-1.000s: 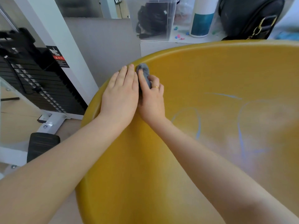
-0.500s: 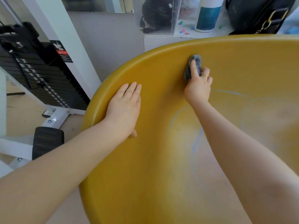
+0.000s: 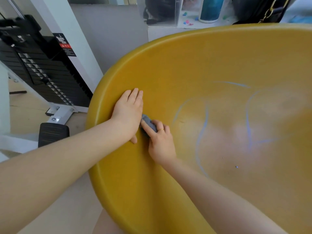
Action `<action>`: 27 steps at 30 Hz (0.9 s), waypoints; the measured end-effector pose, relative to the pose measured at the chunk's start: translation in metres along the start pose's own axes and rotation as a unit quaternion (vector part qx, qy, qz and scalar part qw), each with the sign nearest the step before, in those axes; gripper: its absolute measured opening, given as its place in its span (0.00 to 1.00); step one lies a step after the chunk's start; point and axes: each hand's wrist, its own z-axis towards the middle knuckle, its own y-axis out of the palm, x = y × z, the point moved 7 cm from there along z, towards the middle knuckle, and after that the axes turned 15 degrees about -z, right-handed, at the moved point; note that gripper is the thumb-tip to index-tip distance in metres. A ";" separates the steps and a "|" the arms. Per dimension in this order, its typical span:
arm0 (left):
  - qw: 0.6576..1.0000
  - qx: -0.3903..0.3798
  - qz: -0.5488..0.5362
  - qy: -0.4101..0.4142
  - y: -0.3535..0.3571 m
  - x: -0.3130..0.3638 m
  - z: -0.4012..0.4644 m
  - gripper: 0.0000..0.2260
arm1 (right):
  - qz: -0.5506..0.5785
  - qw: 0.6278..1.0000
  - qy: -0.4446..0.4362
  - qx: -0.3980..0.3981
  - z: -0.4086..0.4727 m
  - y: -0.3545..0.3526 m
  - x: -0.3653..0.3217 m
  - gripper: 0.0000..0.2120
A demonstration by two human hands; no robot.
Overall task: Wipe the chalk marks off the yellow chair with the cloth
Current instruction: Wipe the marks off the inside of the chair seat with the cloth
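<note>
The yellow chair [image 3: 194, 65] fills most of the view as a wide, curved shell. Blue chalk marks [image 3: 201, 130] run in looping lines over its middle and right, with pale smears around them. My left hand [image 3: 129, 112] lies flat, fingers together, on the shell near its left rim. My right hand [image 3: 160, 142] sits just right of it and presses a small grey cloth [image 3: 149, 124] onto the chair. The cloth touches the heel of my left hand and lies left of the chalk lines.
A black weight stack [image 3: 38, 68] on a white frame stands left of the chair, with a black foot pad [image 3: 53, 134] on the floor. Behind the chair a white shelf holds a clear box [image 3: 162, 10], a blue-labelled can [image 3: 211, 9] and a black bag [image 3: 263, 9].
My right hand with the cloth has swept from the upper back of the shell down and left to beside my left hand. My left hand has stayed flat near the left rim.
</note>
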 end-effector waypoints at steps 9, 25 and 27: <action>1.000 -0.006 -0.003 -0.002 0.010 0.006 0.008 0.54 | -0.114 0.983 0.134 0.047 0.069 -0.015 0.091 0.35; 0.988 -0.111 -0.061 0.084 0.036 0.052 -0.028 0.54 | -0.048 0.997 0.030 -0.060 -0.048 0.015 0.048 0.29; 0.990 -0.107 -0.054 0.068 0.038 0.053 -0.028 0.56 | -0.041 0.996 -0.001 -0.077 -0.065 0.017 0.041 0.29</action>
